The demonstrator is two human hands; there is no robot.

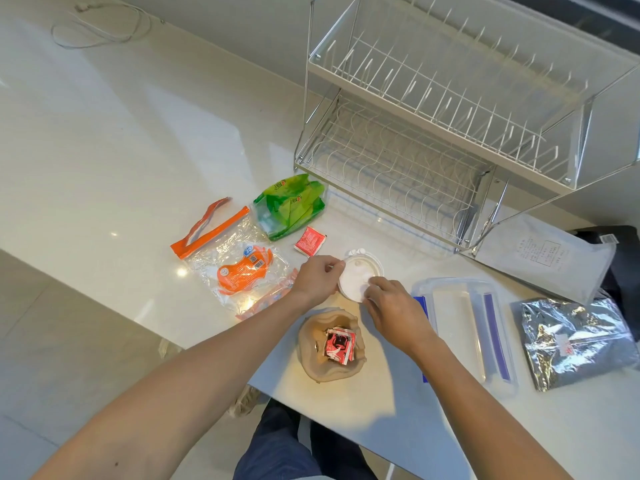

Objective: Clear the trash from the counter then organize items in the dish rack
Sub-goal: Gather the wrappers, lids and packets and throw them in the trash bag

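My left hand (317, 277) and my right hand (388, 310) both grip a round white plastic lid (355, 278), held just above the white counter (138, 150). Right below them stands an open brown paper bag (311, 355) with red sachets (339, 344) inside. Trash lies to the left: a clear and orange zip bag (235, 261), a green wrapper (291, 206) and a red sachet (310, 241). The two-tier wire dish rack (450, 116) stands behind, with nothing in it.
A clear container lid with purple clips (464, 327) lies to the right. Beyond it are a silver foil bag (575, 341) and a grey padded envelope (540, 254). A white cable (100, 26) lies at the far left. The counter's front edge runs diagonally under my forearms.
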